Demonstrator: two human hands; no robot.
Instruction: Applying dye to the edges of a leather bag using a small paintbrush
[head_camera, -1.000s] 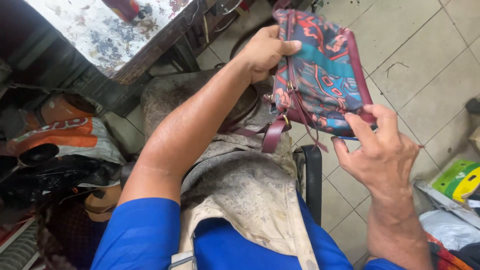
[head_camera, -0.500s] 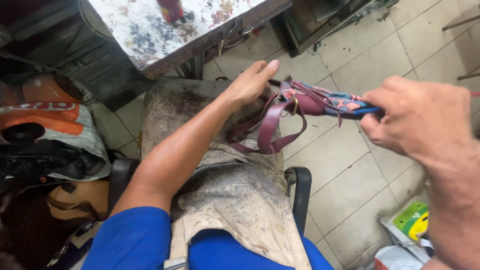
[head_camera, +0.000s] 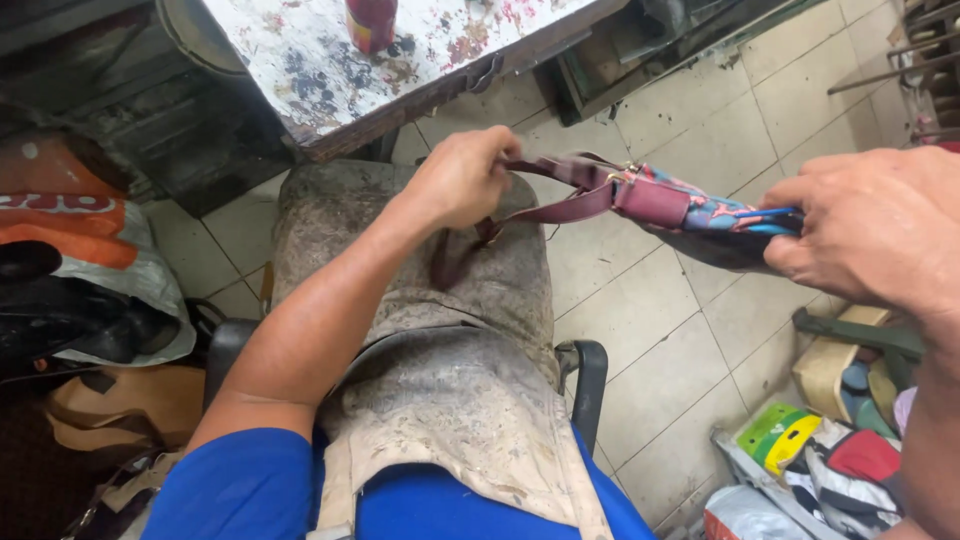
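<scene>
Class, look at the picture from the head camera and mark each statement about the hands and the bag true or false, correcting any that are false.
1. The left hand grips the maroon strap of the patterned bag. True.
2. The bag lies flat on the tiled floor. False: it is held up in the air between the two hands.
3. The right hand holds the bag's far end. True.
4. The person's lap is covered by a clean white towel. False: a stained, greyish apron covers it.
5. A red bottle stands on the paint-spattered table. True.
</scene>
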